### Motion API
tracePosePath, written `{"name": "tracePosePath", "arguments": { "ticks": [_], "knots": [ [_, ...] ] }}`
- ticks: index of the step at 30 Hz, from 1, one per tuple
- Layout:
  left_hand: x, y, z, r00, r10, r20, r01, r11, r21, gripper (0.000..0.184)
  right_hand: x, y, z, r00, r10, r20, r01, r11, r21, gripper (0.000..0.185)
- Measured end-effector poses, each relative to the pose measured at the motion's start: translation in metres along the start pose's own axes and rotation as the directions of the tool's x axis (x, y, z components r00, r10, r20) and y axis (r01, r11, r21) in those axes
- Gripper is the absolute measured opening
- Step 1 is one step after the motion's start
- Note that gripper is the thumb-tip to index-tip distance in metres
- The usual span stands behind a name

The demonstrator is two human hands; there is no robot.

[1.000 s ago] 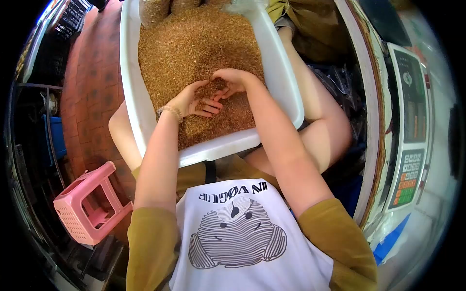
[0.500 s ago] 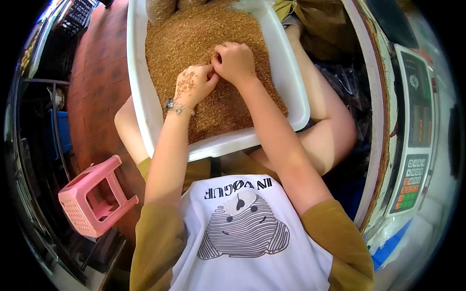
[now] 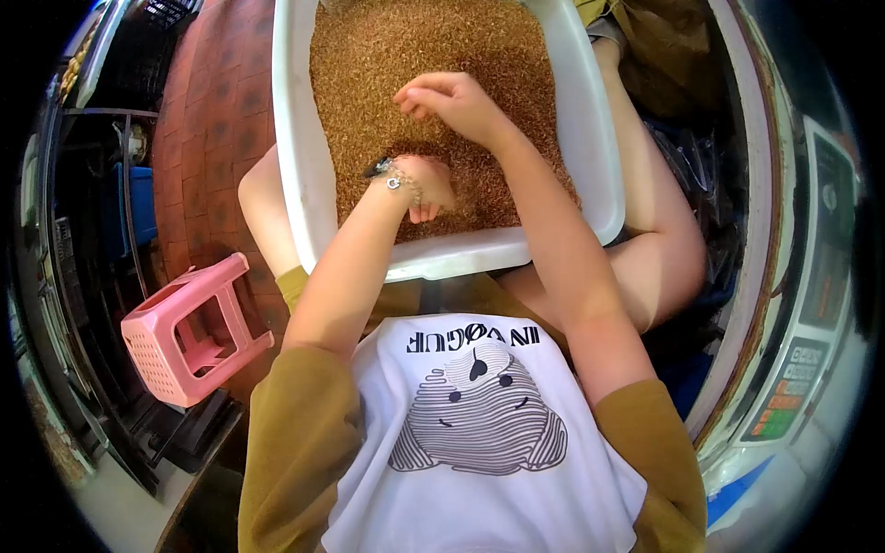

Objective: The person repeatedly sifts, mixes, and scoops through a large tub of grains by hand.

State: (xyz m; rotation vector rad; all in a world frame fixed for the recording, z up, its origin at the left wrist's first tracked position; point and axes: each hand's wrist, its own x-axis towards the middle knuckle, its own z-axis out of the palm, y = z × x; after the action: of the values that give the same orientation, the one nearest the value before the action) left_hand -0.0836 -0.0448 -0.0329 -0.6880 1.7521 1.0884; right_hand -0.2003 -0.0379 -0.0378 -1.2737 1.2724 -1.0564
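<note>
A white plastic tub (image 3: 607,198) full of loose brown grain or seed-like bits (image 3: 442,41) rests across the lap. My left hand (image 3: 426,180), with a dark band and a chain bracelet at the wrist, is bent inward low over the pile near the tub's front wall. Its fingers point down toward the body and are partly blurred, so their grip is hidden. Above and to the right of it, my right hand (image 3: 449,103) hovers over the middle of the pile, fingers loosely curved and apart, nothing seen in them.
A pink plastic stool (image 3: 198,327) lies tipped on the reddish tiled floor (image 3: 217,120) to the left. Dark shelving with a blue container (image 3: 138,210) stands beyond it. To the right are a brown sack (image 3: 668,55), dark plastic bags (image 3: 691,170) and a weighing scale (image 3: 802,359).
My hands, close together before, are now apart. The left has turned and dropped toward the tub's front; bits that clung to its back no longer show. The view has shifted, moving the tub rightward.
</note>
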Motion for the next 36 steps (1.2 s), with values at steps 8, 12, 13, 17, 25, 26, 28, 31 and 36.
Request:
{"name": "tracePosePath", "arguments": {
  "ticks": [8,12,13,17,25,26,28,31,36],
  "knots": [
    [0.005,-0.009,-0.001,0.987,0.095,0.132,-0.09,0.995,-0.048,0.029,-0.011,-0.032,0.042,0.737,0.295,0.608,-0.458,0.879,0.129,0.042],
    [0.019,-0.034,-0.006,0.953,0.302,-0.005,-0.293,0.924,-0.245,0.028,-0.003,-0.028,0.035,0.681,0.517,0.519,-0.536,0.834,-0.127,0.047],
    [0.024,-0.041,-0.007,0.931,0.361,-0.058,-0.362,0.886,-0.288,0.028,-0.004,-0.035,0.031,0.633,0.617,0.469,-0.592,0.775,-0.221,0.047],
    [0.026,-0.058,-0.016,0.818,0.484,-0.312,-0.572,0.739,-0.355,0.028,-0.001,-0.022,0.033,0.766,0.514,0.387,-0.536,0.842,-0.059,0.045],
    [-0.033,-0.027,-0.027,0.667,0.281,-0.69,-0.573,0.786,-0.234,0.032,0.001,0.018,-0.016,0.912,0.41,-0.027,-0.411,0.906,-0.107,0.03],
    [-0.03,-0.023,-0.025,0.583,0.257,-0.771,-0.495,0.865,-0.086,0.031,0.002,0.023,-0.023,0.905,0.42,-0.07,-0.425,0.886,-0.186,0.028],
    [-0.019,-0.015,-0.019,0.327,0.276,-0.904,-0.429,0.896,0.118,0.026,0.004,0.043,-0.031,0.902,0.399,-0.165,-0.426,0.887,-0.179,0.031],
    [-0.004,-0.002,-0.014,-0.082,0.313,-0.946,-0.352,0.879,0.321,0.022,0.004,0.045,-0.035,0.884,0.314,-0.346,-0.405,0.885,-0.231,0.034],
    [-0.016,0.015,-0.014,-0.236,0.351,-0.906,-0.163,0.905,0.393,0.021,-0.004,0.014,-0.022,0.861,0.208,-0.463,-0.411,0.822,-0.395,0.036]
  ]
}}
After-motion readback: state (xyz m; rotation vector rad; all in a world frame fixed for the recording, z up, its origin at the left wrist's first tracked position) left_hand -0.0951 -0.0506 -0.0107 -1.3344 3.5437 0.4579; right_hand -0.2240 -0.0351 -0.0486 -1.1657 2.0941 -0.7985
